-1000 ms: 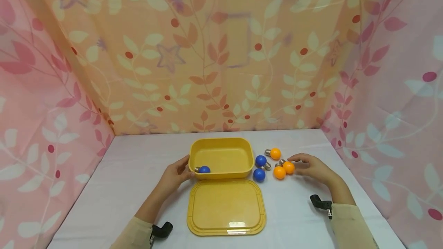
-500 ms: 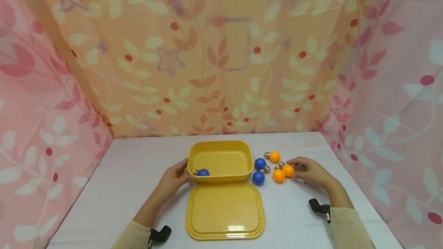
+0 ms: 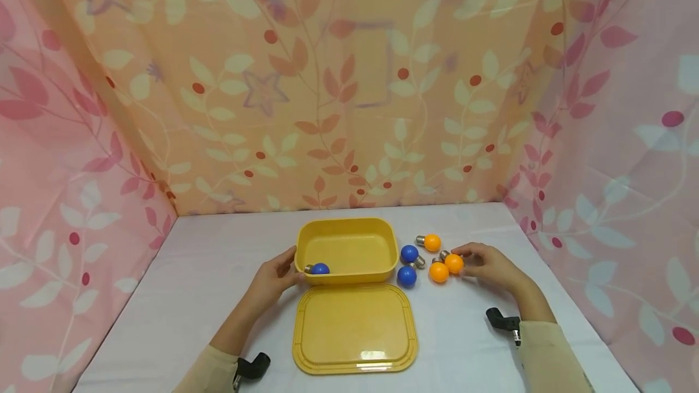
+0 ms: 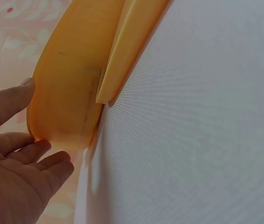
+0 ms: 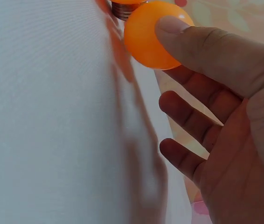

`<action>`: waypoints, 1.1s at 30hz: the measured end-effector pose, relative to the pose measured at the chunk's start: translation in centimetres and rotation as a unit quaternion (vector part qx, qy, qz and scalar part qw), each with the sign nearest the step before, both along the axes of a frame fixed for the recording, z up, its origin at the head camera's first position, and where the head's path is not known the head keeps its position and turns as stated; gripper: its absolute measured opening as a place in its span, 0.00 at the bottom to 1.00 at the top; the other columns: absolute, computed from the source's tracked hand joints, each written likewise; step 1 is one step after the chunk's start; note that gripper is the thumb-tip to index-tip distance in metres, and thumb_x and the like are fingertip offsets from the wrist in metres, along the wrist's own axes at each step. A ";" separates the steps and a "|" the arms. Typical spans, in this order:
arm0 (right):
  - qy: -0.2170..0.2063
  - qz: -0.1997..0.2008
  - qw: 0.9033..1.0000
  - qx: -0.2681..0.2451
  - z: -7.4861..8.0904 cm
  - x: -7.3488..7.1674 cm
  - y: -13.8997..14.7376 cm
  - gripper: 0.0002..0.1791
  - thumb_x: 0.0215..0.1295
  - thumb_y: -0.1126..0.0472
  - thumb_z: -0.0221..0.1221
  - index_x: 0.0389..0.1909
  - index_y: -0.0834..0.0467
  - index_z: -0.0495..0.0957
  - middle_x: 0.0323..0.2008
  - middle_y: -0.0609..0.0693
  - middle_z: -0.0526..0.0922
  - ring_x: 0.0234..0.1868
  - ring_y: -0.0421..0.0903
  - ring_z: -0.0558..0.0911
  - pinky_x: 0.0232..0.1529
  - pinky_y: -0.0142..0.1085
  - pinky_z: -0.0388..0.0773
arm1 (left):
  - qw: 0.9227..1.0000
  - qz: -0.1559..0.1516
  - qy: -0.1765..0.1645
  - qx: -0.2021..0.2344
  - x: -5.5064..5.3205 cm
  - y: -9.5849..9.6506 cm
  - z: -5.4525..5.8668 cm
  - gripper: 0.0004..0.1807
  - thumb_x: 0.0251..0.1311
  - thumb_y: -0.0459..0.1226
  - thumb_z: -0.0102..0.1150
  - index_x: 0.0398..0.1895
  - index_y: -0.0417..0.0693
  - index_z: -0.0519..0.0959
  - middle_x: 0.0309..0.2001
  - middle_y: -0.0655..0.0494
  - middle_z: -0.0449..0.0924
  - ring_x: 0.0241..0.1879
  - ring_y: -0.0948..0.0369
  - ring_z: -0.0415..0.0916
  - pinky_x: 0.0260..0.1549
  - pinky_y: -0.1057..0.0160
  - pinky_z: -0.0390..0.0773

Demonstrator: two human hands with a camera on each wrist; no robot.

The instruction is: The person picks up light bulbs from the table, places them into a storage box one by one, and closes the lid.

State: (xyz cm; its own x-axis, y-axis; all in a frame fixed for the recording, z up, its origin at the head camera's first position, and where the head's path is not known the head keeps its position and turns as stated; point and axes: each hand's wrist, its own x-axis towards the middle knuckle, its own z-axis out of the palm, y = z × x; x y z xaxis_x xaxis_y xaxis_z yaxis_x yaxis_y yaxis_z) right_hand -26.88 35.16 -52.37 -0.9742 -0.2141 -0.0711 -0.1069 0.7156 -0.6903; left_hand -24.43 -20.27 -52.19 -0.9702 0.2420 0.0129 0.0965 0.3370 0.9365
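Observation:
A yellow plastic box (image 3: 349, 241) stands in the middle of the table with a blue light bulb (image 3: 320, 268) inside, at its front left corner. My left hand (image 3: 271, 279) rests thumb and fingertips against the box's left end; in the left wrist view the fingers look relaxed. To the right of the box, my right hand (image 3: 488, 264) pinches an orange light bulb (image 3: 454, 264) between thumb and index finger, the other fingers spread below. Another orange bulb (image 3: 438, 272) sits right beside it. Two blue bulbs (image 3: 406, 276) and one more orange bulb (image 3: 432, 242) lie close by.
A flat yellow lid (image 3: 355, 329) lies in front of the box, right at its front wall. White cloth covers the table (image 3: 218, 247). Patterned curtains (image 3: 344, 108) enclose the back and both sides. A black camera mount (image 3: 502, 320) sticks out near the right sleeve.
The head view shifts slightly. My right fingers stay at the same orange bulb, and my left hand remains at the box's left end. The bulbs and lid keep their places.

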 end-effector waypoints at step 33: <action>0.046 -0.041 0.998 -0.031 2.7 1.1 1.8 0.29 0.65 0.44 0.68 0.64 0.49 0.79 0.66 0.58 0.76 0.70 0.68 0.65 0.62 0.75 0.65 | 1.000 0.016 -0.007 -0.010 0.1 0.2 0.1 0.45 0.61 0.45 0.73 0.79 0.51 0.62 0.77 0.50 0.64 0.78 0.51 0.58 0.73 0.51 0.63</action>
